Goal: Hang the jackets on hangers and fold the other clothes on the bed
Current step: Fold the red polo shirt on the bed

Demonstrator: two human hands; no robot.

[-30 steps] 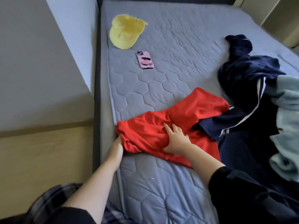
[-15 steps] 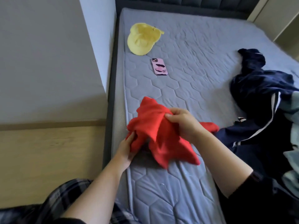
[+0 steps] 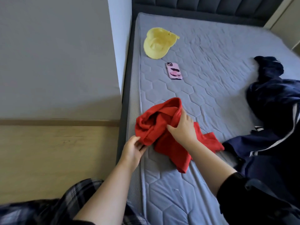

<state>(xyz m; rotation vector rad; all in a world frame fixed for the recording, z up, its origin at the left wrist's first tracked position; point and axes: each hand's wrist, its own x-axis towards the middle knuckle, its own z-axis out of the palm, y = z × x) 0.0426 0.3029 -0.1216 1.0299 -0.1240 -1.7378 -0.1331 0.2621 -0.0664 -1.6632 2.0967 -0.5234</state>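
Note:
A crumpled red garment [image 3: 155, 125] lies near the left edge of the grey quilted mattress [image 3: 211, 65]. My left hand [image 3: 132, 149] pinches its lower left corner at the mattress edge. My right hand [image 3: 182, 129] grips a bunched fold in the garment's middle, lifting that part slightly. A red tail [image 3: 209, 142] trails to the right on the mattress. A dark navy jacket [image 3: 274, 101] with white stripes sprawls at the right side of the bed, reaching down to the lower right.
A yellow cap [image 3: 158, 43] and a pink-cased phone [image 3: 174, 70] lie farther up the mattress. A dark padded headboard [image 3: 211, 7] runs along the top. A grey wall [image 3: 56, 54] and wooden floor [image 3: 56, 156] are on the left.
The red garment went from lying spread out to bunched and lifted. My right hand moved from pressing on it to gripping a fold; my left hand stayed at its left edge.

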